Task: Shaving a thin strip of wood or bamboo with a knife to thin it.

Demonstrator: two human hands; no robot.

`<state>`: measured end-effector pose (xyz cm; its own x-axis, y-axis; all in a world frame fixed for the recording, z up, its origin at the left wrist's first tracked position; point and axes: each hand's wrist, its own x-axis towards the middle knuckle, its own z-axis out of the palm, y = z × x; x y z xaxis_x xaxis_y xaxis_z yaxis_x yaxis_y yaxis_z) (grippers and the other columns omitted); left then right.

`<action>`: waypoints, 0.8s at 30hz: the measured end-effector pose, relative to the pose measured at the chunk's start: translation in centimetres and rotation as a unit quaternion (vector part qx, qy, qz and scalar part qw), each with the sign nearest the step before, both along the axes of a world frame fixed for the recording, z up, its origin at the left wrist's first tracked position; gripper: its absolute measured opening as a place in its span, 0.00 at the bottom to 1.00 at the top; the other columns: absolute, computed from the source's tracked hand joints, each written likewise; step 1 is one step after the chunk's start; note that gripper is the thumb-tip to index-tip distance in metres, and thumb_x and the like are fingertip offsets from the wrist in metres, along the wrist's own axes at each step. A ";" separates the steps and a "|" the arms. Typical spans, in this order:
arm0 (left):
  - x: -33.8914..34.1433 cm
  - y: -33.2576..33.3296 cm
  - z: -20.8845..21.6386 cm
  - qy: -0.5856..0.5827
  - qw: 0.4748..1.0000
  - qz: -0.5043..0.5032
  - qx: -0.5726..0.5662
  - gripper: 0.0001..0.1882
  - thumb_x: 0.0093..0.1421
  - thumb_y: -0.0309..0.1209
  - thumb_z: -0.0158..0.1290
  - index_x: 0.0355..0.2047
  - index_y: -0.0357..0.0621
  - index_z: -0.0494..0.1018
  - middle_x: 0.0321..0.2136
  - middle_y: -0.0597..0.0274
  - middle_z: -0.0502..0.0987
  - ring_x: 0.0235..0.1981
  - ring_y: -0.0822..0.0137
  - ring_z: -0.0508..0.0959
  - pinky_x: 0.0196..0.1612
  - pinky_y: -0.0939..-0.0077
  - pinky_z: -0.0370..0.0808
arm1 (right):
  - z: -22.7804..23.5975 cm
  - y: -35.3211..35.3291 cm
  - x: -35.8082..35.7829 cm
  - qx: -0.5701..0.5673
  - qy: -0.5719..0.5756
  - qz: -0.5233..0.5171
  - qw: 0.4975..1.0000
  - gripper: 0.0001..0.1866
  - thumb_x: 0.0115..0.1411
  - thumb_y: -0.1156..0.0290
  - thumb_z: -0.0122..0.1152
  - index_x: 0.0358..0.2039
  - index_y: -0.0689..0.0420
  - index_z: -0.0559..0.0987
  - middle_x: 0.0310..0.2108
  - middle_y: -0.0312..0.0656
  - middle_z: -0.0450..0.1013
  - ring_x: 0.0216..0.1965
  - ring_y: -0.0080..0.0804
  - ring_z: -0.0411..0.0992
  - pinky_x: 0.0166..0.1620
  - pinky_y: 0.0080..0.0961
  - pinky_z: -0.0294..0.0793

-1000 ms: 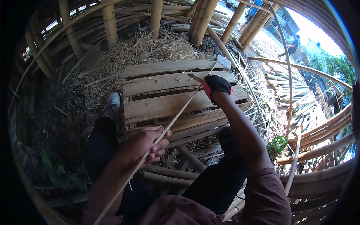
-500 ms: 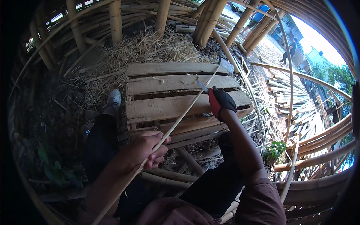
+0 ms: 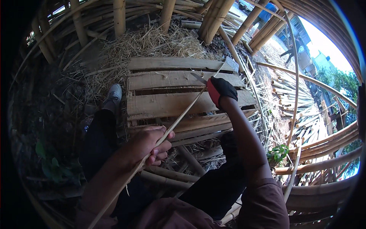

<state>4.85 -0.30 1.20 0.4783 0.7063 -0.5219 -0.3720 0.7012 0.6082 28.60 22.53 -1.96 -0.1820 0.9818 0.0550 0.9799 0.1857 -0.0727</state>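
The bare left hand (image 3: 148, 142) has its fingers curled tightly around a long, thin, pale strip of bamboo (image 3: 187, 110), in front of the near edge of a low desk of pale wooden slats (image 3: 167, 104), toward the left corner. The strip slants over the desk from the person's left forearm up to the far right corner; whether its far end rests on the wood is unclear. A small sliver hangs from the strip below the left hand. The right hand (image 3: 222, 92), in a black and red glove, is closed around the hidden handle of a knife (image 3: 199, 79) above the right half of the desk; the blade points toward the far left, its base crossing the strip in view. Curled pale shavings (image 3: 164, 76) lie near the far edge, and a straw-coloured heap of shavings (image 3: 152, 47) spreads beyond it. A light grey shoe (image 3: 114, 92) stands beside the left edge.
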 end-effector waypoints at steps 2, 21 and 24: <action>-0.5 -0.2 0.0 -0.008 1.000 0.009 0.002 0.13 0.71 0.38 0.30 0.36 0.48 0.63 0.10 0.76 0.56 0.07 0.82 0.55 0.10 0.87 0.54 | 1.7 0.7 -0.2 -0.064 -0.043 -0.035 0.996 0.22 0.63 0.52 0.45 0.40 0.54 0.80 0.42 0.53 0.77 0.45 0.53 0.76 0.45 0.45 0.73; -0.9 -0.3 -0.7 -0.045 0.999 0.014 -0.016 0.13 0.71 0.39 0.31 0.36 0.49 0.63 0.10 0.78 0.55 0.07 0.83 0.54 0.09 0.88 0.53 | 0.8 -4.5 -1.0 0.019 -0.027 0.025 0.999 0.20 0.66 0.56 0.41 0.35 0.57 0.78 0.34 0.57 0.78 0.38 0.56 0.77 0.39 0.50 0.75; -0.7 -0.2 -0.6 -0.030 0.999 0.016 -0.007 0.13 0.71 0.38 0.31 0.37 0.49 0.63 0.10 0.77 0.56 0.07 0.82 0.55 0.10 0.87 0.53 | 1.9 -3.8 -0.8 0.003 -0.017 -0.010 1.000 0.21 0.66 0.56 0.39 0.37 0.58 0.77 0.32 0.54 0.78 0.36 0.57 0.78 0.37 0.50 0.75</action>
